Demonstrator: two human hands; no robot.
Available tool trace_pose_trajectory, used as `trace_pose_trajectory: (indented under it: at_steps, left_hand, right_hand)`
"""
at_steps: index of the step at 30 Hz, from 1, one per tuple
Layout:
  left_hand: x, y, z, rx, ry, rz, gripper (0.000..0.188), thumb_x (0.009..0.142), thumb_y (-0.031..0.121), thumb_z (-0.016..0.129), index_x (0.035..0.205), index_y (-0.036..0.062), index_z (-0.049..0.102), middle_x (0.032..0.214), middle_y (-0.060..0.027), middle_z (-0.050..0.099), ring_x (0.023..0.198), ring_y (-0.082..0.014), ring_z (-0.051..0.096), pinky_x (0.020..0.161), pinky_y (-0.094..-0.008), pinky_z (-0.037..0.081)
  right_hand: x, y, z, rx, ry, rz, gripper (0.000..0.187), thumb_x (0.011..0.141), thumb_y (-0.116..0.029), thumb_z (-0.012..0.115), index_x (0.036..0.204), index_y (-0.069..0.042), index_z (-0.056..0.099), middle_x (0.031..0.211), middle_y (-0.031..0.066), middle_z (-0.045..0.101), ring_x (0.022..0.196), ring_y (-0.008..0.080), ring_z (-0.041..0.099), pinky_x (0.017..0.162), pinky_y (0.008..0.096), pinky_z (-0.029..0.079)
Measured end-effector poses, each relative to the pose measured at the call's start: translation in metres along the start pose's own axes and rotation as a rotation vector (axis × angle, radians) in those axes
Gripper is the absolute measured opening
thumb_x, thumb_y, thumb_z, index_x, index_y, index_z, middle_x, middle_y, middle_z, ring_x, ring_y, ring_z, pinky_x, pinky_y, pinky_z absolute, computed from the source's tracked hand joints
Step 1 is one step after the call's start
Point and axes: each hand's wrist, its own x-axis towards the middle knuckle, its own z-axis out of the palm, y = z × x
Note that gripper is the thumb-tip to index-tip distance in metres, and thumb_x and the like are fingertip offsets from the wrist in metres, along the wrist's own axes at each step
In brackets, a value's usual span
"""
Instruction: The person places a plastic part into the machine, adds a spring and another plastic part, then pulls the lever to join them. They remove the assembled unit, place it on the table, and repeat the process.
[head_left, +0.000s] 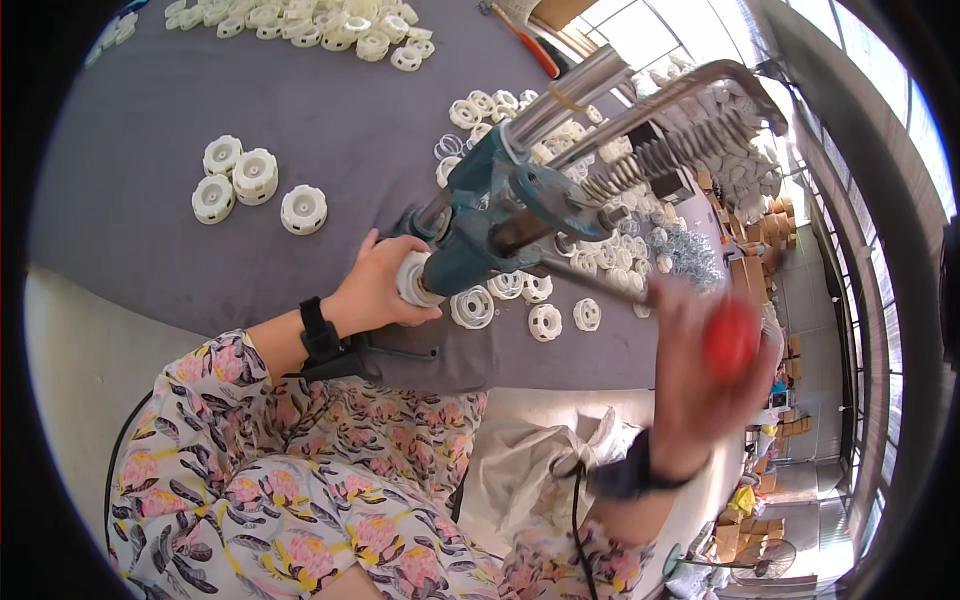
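Note:
A green hand press (475, 225) with steel rods and a coil spring (675, 155) stands tilted across the middle of the view. Under its ram, my left hand (375, 285) grips a white round plastic part (413, 280) by its side, fingers curled about it. On the right, my right hand (690, 360) is closed around the end of the press lever (600, 280), at its red knob (732, 338). That hand and the knob are smeared by motion. Several similar white plastic parts (545, 322) lie just right of the press foot.
Two small groups of white round parts, stacked (255, 176) and single (303, 210), sit on the grey table (130, 200) at left. A large pile (320, 20) lies at the far edge. Beyond the press are loose rings, more parts and silvery springs (690, 255). A red-handled tool (535, 48) lies far back.

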Motion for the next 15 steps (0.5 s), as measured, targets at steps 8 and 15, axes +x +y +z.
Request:
trace_pose_trajectory:
  at_steps: [8, 15]
  left_hand:
    - [-0.017, -0.065, -0.077, 0.538, 0.381, -0.028, 0.076, 0.056, 0.031, 0.079, 0.12, 0.0041, 0.047, 0.118, -0.0152, 0.05, 0.111, -0.0336, 0.045, 0.098, -0.0409, 0.031]
    - [-0.077, -0.017, -0.093, 0.617, 0.143, -0.153, 0.075, 0.062, 0.026, 0.071, 0.128, 0.0066, 0.04, 0.133, -0.0145, 0.04, 0.132, -0.0343, 0.025, 0.108, -0.0489, 0.013]
  right_hand:
    - [0.06, 0.097, -0.048, -0.07, 0.429, 0.148, 0.052, 0.097, -0.041, 0.033, 0.129, -0.001, 0.039, 0.118, 0.0161, 0.054, 0.109, 0.0246, 0.052, 0.093, 0.038, 0.04]
    - [-0.02, 0.219, -0.166, -0.87, 0.322, 0.648, 0.045, 0.08, -0.025, 0.059, 0.115, 0.002, 0.054, 0.103, 0.0171, 0.063, 0.099, 0.028, 0.059, 0.087, 0.0349, 0.045]
